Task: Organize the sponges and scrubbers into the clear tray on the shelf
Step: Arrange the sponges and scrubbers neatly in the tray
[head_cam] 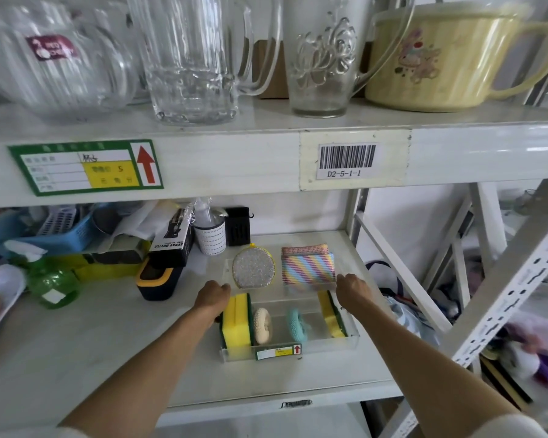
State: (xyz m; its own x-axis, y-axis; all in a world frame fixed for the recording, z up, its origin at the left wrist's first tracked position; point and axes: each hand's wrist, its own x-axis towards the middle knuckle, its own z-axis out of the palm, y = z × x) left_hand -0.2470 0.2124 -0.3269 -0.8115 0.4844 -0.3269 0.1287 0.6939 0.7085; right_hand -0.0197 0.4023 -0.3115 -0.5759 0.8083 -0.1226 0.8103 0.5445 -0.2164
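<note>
The clear tray (326,346) sits on the lower shelf. Inside stand a yellow-green sponge (236,320) at the left, a beige round scrubber (262,325), a teal round scrubber (296,324) and another yellow-green sponge (331,314) at the right. At the tray's back are a silver glitter scrubber (253,267) and rainbow-striped cloth sponges (307,267). My left hand (212,297) grips the tray's left wall. My right hand (353,294) grips its right wall.
Left of the tray lie a black-yellow box (157,281), a spray bottle box (171,238), a green spray bottle (53,284) and a blue basket (60,232). Glass jugs (190,58) and a yellow pot (450,55) stand on the upper shelf. Shelf uprights (503,298) rise at right.
</note>
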